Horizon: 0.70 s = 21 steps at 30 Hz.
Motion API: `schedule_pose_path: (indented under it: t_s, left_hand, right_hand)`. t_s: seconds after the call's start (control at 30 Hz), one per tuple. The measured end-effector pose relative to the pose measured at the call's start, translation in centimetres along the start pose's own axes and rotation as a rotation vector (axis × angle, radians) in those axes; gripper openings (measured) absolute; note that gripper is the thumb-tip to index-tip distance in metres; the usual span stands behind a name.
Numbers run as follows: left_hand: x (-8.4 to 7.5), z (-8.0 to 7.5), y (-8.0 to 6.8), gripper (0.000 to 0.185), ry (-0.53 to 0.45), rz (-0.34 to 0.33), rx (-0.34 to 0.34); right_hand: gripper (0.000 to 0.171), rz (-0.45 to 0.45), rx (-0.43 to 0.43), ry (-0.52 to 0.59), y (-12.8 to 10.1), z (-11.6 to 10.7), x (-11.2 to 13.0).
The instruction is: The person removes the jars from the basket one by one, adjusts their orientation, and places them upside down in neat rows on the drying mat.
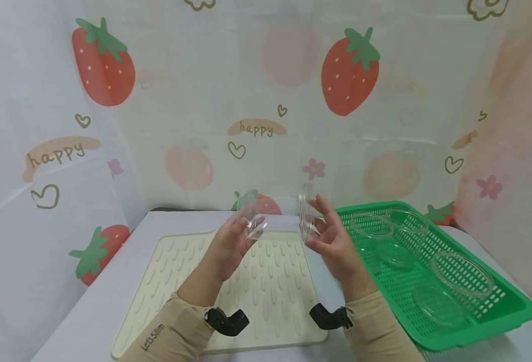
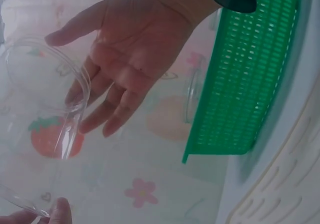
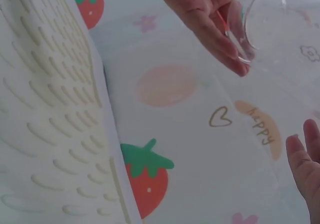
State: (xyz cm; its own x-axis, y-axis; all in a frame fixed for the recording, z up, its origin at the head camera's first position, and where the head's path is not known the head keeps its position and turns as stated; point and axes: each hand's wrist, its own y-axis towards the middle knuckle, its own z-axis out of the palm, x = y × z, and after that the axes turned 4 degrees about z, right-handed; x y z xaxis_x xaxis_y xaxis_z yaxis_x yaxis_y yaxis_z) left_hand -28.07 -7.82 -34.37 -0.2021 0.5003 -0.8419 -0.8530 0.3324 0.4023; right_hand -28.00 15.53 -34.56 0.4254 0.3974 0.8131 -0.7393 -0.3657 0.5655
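Observation:
My left hand [image 1: 246, 227] grips a small clear round dish [image 1: 250, 219] by its rim, raised above the cream ribbed mat [image 1: 266, 296]. In the right wrist view the same dish [image 3: 260, 18] sits in the left fingers [image 3: 220, 33]. My right hand [image 1: 317, 226] holds a second clear round dish [image 1: 306, 216] on edge, facing the first with a gap between them. In the left wrist view that second dish [image 2: 45, 93] lies against the right hand's fingers [image 2: 115, 108], with the thumb spread above it.
A green slotted basket [image 1: 514, 306] stands on the right of the white table [image 1: 89, 311] and holds several more clear dishes [image 1: 462, 274]. A strawberry-print curtain [image 1: 266, 100] closes off the back and both sides. Black wrist cameras sit on both beige sleeves.

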Motion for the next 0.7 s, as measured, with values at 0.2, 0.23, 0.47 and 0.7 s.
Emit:
schedule_pose_path:
  t_s: [0.2,0.23,0.47,0.7]
  left_hand:
    - [-0.1,0.1,-0.1,0.094,-0.042,-0.001,-0.027]
    - [-0.1,0.1,-0.1,0.094,-0.044,-0.001,-0.032]
    - [-0.8,0.2,-0.2,0.096,0.014,0.018,-0.078]
    - [-1.3,-0.4,-0.3,0.088,0.063,0.018,-0.071]
  right_hand:
    - [0.090,0.022,0.014,-0.020,-0.1,-0.3,-0.4]
    - [0.089,0.025,0.018,-0.022,-0.1,-0.3,-0.5]
    - [0.090,0.061,0.025,-0.078,-0.3,-0.4,-0.5]
    - [0.091,0.015,-0.007,-0.110,0.1,-0.7,0.3]
